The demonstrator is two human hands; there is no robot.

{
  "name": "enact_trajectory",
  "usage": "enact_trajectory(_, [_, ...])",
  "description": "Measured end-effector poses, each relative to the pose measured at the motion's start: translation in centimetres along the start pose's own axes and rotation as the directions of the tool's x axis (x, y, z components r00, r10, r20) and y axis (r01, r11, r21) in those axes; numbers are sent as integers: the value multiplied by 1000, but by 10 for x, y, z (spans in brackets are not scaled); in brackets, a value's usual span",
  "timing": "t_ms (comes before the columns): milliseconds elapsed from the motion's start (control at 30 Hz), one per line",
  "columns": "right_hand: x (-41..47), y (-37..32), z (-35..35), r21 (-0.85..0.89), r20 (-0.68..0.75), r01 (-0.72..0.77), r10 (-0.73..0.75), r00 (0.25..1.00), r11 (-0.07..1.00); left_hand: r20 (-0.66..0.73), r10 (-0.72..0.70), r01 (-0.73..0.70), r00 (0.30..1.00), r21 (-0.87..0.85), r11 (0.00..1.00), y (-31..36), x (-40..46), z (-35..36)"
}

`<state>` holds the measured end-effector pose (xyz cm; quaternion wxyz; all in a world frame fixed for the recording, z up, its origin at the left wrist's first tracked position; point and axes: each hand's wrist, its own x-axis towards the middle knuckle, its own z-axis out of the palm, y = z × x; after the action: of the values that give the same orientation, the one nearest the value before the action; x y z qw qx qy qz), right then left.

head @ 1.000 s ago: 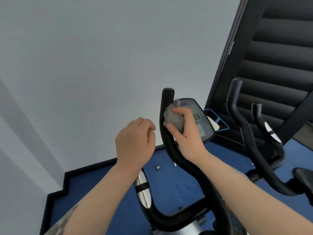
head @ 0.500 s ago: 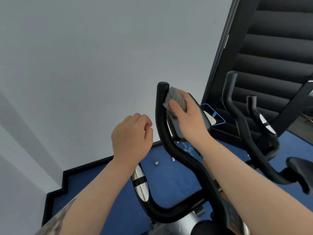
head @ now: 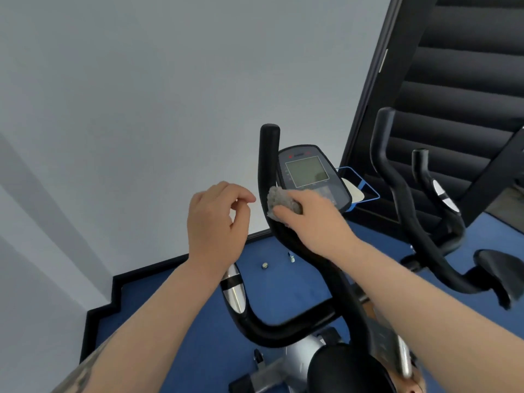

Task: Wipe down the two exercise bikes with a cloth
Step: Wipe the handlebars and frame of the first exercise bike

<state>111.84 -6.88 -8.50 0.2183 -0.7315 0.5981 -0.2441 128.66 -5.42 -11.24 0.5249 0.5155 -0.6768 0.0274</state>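
Head view: the right hand [head: 314, 219] gripped a bunched grey cloth [head: 280, 201] and pressed it against the upright black handlebar [head: 268, 165] of the near bike, just below the console [head: 309, 174], a hold that judged well for rubbing the bar along its length. The left hand [head: 215, 222], at 9 o'clock of the cloth and apart from the bar, hung loosely curled and held nothing, presumably idle while one hand sufficed. The second bike [head: 402, 194] stood at 3 o'clock, untouched. The right palm and most of the cloth were covered by the hand; the near bike's lower frame was cut off at the bottom edge; console markings were too blurred to read.
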Motion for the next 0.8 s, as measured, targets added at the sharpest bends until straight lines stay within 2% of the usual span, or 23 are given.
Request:
enact_trajectory(33, [-2,4,-11,-12,54,-16,16,998,1000,3,-14,14,1000,-13,1000,3,-9,0])
enact_trajectory(100, [2,3,-18,33,-4,-15,15,1000,999,14,-11,11,1000,5,1000,9,-30,3])
enact_trajectory(200, [-4,-7,10,-76,-101,79,-86,991,994,74,7,-9,997,34,999,13,-47,6])
enact_trajectory(267, [-19,4,14,-138,-102,128,-142,985,982,112,8,-14,994,54,998,13,-47,6])
enact_trajectory(300, [-24,14,8,-146,-56,132,-142,988,980,114,1,-8,994,60,998,13,-47,6])
enact_trajectory(367, [-22,35,-12,-25,75,76,-73,994,997,99,-18,10,995,77,997,14,-46,7])
enact_trajectory(433, [-17,43,-21,235,184,-12,-32,982,972,92,-35,25,995,105,994,13,-47,9])
enact_trajectory(467, [-19,43,-18,358,197,-48,-25,980,933,92,-43,33,995,116,993,12,-47,10])
enact_trajectory(533, [-27,49,-7,431,129,-25,-34,991,902,92,-58,45,994,135,990,12,-48,9])
enact_trajectory(633, [-55,69,-4,259,22,36,-43,999,965,94,-59,44,994,163,986,14,-48,10])
enact_trajectory(800, [-103,94,-8,125,-55,4,2,998,992,57,-141,132,988,135,982,28,-60,9])
